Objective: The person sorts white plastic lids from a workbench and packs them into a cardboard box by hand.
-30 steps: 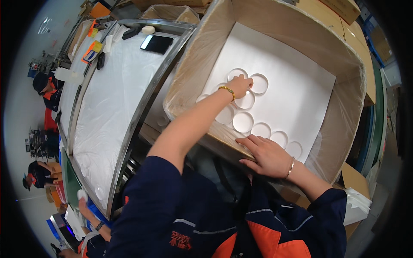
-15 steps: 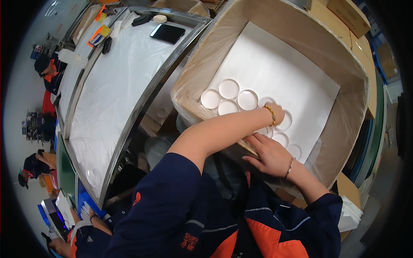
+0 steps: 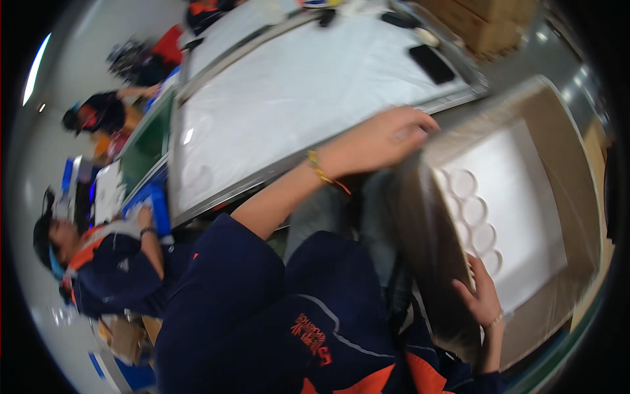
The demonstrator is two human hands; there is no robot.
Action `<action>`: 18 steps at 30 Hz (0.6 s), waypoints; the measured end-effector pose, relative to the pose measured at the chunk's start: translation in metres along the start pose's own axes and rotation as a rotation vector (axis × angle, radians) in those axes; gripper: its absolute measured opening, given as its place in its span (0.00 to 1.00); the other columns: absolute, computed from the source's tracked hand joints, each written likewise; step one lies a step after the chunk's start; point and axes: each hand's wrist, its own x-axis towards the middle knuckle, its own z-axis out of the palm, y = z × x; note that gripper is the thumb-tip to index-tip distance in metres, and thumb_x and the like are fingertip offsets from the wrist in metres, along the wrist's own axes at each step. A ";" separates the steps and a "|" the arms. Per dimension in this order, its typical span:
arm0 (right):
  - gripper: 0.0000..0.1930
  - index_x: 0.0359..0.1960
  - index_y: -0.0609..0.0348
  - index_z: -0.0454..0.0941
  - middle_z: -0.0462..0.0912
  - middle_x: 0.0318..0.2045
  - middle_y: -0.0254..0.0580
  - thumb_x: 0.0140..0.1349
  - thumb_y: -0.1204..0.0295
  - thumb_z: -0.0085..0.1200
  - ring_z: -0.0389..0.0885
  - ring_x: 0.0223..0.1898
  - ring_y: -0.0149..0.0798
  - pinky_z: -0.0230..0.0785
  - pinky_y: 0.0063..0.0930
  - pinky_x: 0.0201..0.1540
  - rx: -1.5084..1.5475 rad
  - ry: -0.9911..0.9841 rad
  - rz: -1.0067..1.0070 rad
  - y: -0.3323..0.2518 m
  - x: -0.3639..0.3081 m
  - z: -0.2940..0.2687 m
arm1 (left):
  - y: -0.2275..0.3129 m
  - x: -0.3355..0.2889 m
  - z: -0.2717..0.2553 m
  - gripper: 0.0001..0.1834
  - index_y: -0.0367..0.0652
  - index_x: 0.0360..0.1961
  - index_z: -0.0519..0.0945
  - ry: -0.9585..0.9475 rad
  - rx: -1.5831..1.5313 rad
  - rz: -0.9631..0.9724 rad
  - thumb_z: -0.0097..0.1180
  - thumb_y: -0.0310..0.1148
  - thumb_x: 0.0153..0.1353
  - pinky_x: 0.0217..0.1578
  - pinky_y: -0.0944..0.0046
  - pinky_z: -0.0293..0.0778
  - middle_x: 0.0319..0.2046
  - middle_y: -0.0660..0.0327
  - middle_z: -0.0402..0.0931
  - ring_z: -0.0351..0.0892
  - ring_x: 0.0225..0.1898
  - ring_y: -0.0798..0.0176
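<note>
A large cardboard box (image 3: 576,131) lined with clear plastic stands at my right. On the white sheet (image 3: 525,217) in its bottom lie several round white lids or shallow rings (image 3: 474,211), in rows along the near-left wall. My left hand (image 3: 387,139), with a yellow bracelet, is above the gap between the box's upper-left corner and the table. Its fingers reach out loosely and the thumb stands apart; motion blurs them, and I see nothing held. My right hand (image 3: 485,292) grips the box's near wall at the rim, thumb outside and fingers over the edge.
Left of the box is a metal-framed table (image 3: 282,92) covered in white sheeting. A black phone (image 3: 431,64) and small dark items lie at its far right end. Co-workers (image 3: 111,262) sit along the left. Brown cartons (image 3: 485,23) are stacked at the back.
My left hand has come out of the box, away from the white rings, toward the table side. My right hand stays at the box rim. The view has swung left, putting the box farther right.
</note>
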 end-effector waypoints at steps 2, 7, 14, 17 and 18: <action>0.28 0.58 0.63 0.64 0.73 0.51 0.50 0.55 0.73 0.57 0.73 0.53 0.49 0.63 0.35 0.57 0.067 -0.051 -0.013 -0.002 0.000 0.000 | -0.057 -0.069 -0.068 0.19 0.41 0.54 0.71 0.227 0.377 -0.197 0.49 0.36 0.64 0.56 0.55 0.64 0.50 0.50 0.73 0.70 0.54 0.50; 0.31 0.60 0.63 0.61 0.73 0.51 0.46 0.54 0.73 0.56 0.71 0.53 0.41 0.59 0.35 0.58 0.171 -0.081 0.034 -0.001 0.008 0.001 | -0.127 -0.294 -0.186 0.33 0.49 0.66 0.57 0.024 0.903 -1.462 0.44 0.36 0.57 0.57 0.38 0.61 0.60 0.37 0.57 0.56 0.63 0.36; 0.34 0.60 0.62 0.62 0.74 0.49 0.44 0.51 0.65 0.59 0.71 0.53 0.40 0.59 0.36 0.58 0.211 -0.057 0.108 -0.022 0.033 0.008 | -0.175 -0.455 -0.229 0.25 0.46 0.58 0.67 0.315 0.900 -1.447 0.45 0.29 0.56 0.50 0.49 0.71 0.50 0.40 0.70 0.71 0.53 0.40; 0.35 0.61 0.62 0.61 0.72 0.51 0.44 0.51 0.66 0.59 0.69 0.53 0.41 0.58 0.36 0.59 0.208 -0.037 0.121 -0.017 0.034 0.011 | -0.157 -0.423 -0.224 0.09 0.42 0.38 0.77 0.396 1.037 -1.168 0.47 0.28 0.57 0.40 0.51 0.73 0.34 0.50 0.77 0.76 0.40 0.44; 0.35 0.62 0.62 0.60 0.71 0.53 0.45 0.51 0.65 0.59 0.68 0.55 0.42 0.56 0.37 0.60 0.225 -0.015 0.128 -0.013 0.033 0.011 | -0.152 -0.419 -0.224 0.06 0.41 0.32 0.78 0.442 1.158 -1.069 0.48 0.28 0.57 0.38 0.51 0.72 0.30 0.52 0.77 0.76 0.37 0.45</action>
